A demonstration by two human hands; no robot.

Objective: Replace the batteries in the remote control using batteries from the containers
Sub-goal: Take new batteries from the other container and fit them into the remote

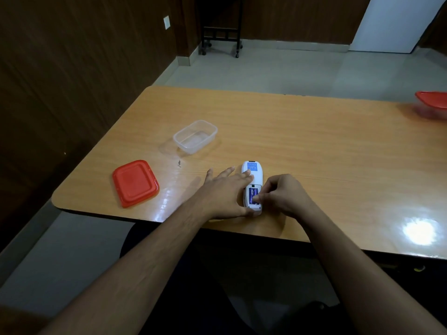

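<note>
One wooden table (314, 146), with a red lid (135, 183) near-left and a clear container (195, 136) farther back. My left hand (223, 189) lies flat with straight fingers, steadying the white remote (252, 187) at the near edge. My right hand (283, 197) has its fingers curled, pinching the blue battery (252, 195) in the open compartment.

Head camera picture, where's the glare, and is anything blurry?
Head view: bright glare sits on the table at lower right, with fainter streaks beside the red lid; the red-lidded container at the right edge is blurred; the remote is sharp.
</note>
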